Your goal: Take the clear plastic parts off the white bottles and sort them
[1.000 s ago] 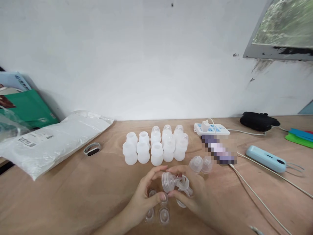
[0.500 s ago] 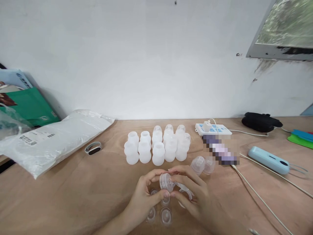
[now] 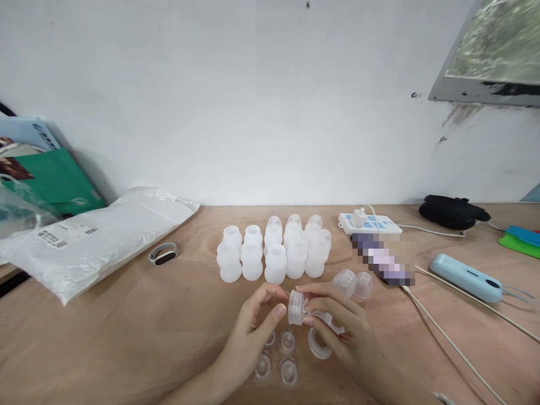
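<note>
My right hand [image 3: 343, 320] pinches a clear, threaded baby bottle collar [image 3: 296, 307] from its right side; my fingers partly hide what looks like a nipple in it. Just left of the collar, my left hand [image 3: 255, 323] has thumb and forefinger apart and holds nothing. Below the hands lie several clear round nipple pieces [image 3: 288, 371]. A loose translucent ring [image 3: 319, 343] rests under my right hand, which covers part of other ring-like pieces. Two clear domed caps [image 3: 363, 286] sit beyond that hand. Several white bottles [image 3: 275, 264] stand behind, the farther right ones topped with clear caps.
A white plastic parcel [image 3: 105, 230] and a wristband [image 3: 163, 254] lie on the left. To the right are a power strip [image 3: 388, 224], a blurred phone [image 3: 382, 260], a light blue device [image 3: 466, 277], a black pouch [image 3: 453, 211] and trailing cables [image 3: 451, 337].
My left fingers have come off the collar and spread apart. My right hand has shifted the collar slightly right and turned it more side-on.
</note>
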Tool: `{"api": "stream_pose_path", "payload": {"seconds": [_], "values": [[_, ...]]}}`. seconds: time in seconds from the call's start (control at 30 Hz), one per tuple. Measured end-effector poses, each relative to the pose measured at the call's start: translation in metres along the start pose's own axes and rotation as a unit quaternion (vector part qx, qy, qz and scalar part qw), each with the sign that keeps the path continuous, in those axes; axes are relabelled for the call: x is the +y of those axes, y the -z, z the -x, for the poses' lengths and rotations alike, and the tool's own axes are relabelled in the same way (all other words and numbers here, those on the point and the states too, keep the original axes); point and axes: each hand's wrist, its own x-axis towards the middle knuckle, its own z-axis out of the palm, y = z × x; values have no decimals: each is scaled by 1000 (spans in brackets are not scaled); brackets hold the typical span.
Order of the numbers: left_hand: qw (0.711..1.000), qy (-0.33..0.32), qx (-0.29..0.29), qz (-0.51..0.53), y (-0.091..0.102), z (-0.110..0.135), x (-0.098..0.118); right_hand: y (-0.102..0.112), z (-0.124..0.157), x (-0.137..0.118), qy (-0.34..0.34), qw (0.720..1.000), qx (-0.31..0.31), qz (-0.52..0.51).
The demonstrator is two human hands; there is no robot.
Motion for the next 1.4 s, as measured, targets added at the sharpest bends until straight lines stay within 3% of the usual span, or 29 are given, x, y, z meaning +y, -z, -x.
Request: {"api": "stream_pose_path", "payload": {"seconds": [0.13, 0.3, 0.5, 0.63, 0.9, 1.13, 1.4], "values": [[1000, -16, 8, -4, -5, -3, 7, 1, 0, -3, 20, 1000, -7, 14], [995, 64, -8, 80, -9, -6, 14, 1, 0, -7, 34, 999, -10, 34], [981, 168, -4, 95, -11, -5, 18, -1, 1, -7, 46, 998, 1, 39], [973, 201, -22, 109, -10, -6, 18, -4, 1, -7, 67, 997, 18, 41], [961, 229, -67, 138, -8, -6, 26, -6, 3, -6, 95, 994, 30, 38], [953, 265, -41, 142, -6, -7, 26, -4, 3, -9, 82, 996, -13, 40], [968, 236, -40, 75, -7, -7, 35, -2, 5, -9, 31, 997, -65, 16]]}}
